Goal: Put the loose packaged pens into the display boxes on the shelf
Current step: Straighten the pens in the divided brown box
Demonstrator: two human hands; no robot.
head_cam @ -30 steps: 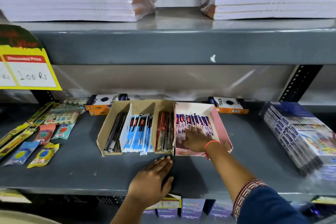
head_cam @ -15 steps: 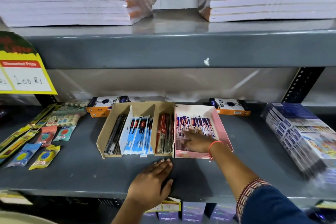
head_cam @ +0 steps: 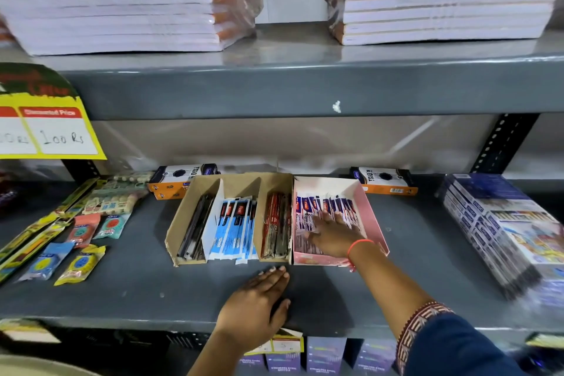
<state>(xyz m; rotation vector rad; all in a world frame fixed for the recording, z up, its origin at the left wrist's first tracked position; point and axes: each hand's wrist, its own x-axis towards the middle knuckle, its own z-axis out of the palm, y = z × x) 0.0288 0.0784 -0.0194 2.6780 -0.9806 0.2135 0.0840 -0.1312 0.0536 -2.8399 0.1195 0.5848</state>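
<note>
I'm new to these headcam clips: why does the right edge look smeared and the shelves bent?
Head view: the wide lens bows the shelf edge; the stacked packs at the right edge smear with blur, while the pink box under the right hand stays sharp.

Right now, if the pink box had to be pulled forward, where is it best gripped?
Probably the low front wall of the pink box, from the shelf's front edge. Its top is open and that wall faces the person. Its left side touches the brown box. The right hand lies flat on the packets inside; the left hand rests flat on the shelf.
</note>
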